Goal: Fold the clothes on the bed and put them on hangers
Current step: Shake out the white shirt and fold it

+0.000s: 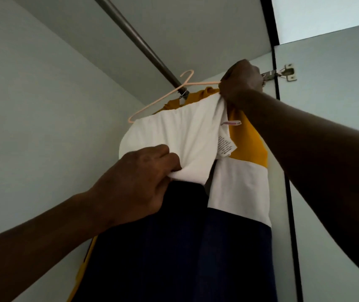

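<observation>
The white garment hangs mid-frame, draped over the pink hanger; the left hand pinches its lower fold, the right hand grips its top corner (beside the hinge); best to tug evenly so it sits centred under the rail.

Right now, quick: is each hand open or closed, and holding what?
Left hand: closed, pinching the white fabric of the garment.
Right hand: closed, gripping one end of the pink hanger together with the garment's top.
</observation>
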A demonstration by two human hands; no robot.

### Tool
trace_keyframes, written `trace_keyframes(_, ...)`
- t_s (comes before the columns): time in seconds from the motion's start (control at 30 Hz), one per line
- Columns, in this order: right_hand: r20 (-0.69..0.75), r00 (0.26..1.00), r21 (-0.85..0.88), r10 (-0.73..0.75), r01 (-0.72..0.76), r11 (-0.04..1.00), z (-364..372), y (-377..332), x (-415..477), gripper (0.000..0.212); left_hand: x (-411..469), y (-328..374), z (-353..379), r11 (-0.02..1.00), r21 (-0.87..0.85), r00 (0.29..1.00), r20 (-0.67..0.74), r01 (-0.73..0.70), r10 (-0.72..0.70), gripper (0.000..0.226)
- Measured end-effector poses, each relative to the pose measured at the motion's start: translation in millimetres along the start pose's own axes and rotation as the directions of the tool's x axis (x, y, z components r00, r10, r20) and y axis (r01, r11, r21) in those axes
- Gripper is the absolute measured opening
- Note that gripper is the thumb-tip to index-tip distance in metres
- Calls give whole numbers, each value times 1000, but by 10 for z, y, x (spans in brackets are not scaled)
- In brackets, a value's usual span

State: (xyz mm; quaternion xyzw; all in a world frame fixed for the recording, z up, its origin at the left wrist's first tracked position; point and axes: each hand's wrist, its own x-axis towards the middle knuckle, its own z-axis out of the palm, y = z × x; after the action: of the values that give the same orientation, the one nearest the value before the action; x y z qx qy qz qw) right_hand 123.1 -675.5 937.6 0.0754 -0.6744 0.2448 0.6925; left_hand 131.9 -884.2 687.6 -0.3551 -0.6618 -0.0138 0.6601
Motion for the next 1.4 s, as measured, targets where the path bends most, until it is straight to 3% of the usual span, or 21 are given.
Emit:
trace_keyframes(0.2,57,998,32,15,-17,999,127,22,-142,24,-101,-170,133,994,-14,991,70,112,-111,33)
trace_keyframes(0.37,73,997,28,17,-19,999,229,-39,-213,30,-180,-287,209,987,1,987,6,158,-158,41)
trace_keyframes(0.53,99,992,132,83,-96,987,210,-53,-545,35,-296,-405,261,978,-82,971,-128,191,-200,25)
trace_keyframes(0.7,132,987,73,-94,85,994,122,173,-934,33,-323,-499,253,970,-101,963,-132,223,-235,25)
trace_keyframes(0.77,139,986,109,-97,82,991,113,252,-965,38,-322,-485,269,967,-93,964,-96,239,-247,31)
trace_keyframes(0.83,149,988,161,-51,27,987,100,296,-1034,47,-327,-437,283,958,-92,960,-57,270,-276,39)
trace_keyframes(0.9,216,975,259,47,-104,960,59,328,-1223,76,-329,-362,303,950,-105,954,-26,295,-299,43)
trace_keyframes(0.97,289,948,346,132,-232,909,68,425,-1466,100,-347,-289,306,951,-119,956,-34,284,-290,37)
trace_keyframes(1.0,314,935,350,162,-273,896,75,490,-1588,101,-355,-254,309,959,-127,962,-63,255,-264,30)
trace_keyframes(1.07,361,908,343,214,-343,875,109,559,-1820,76,-362,-208,371,966,-141,959,-153,218,-238,14)
trace_keyframes(1.13,412,882,347,230,-385,855,198,565,-2053,41,-370,-187,597,913,-250,910,-183,323,-372,17)
trace_keyframes(1.2,513,828,334,228,-437,835,239,525,-2266,47,-475,-26,918,765,-357,824,23,536,-566,51)
trace_keyframes(1.27,619,749,293,234,-497,817,292,482,-2601,67,-941,318,1282,670,-244,711,300,702,-636,86)
trace_keyframes(1.33,667,710,260,225,-505,823,297,585,-3131,70,-1551,682,1546,598,-220,618,489,771,-616,95)
trace_keyframes(1.4,697,685,203,213,-473,857,219,744,-3702,61,-2018,831,1568,527,-265,577,540,808,-613,93)
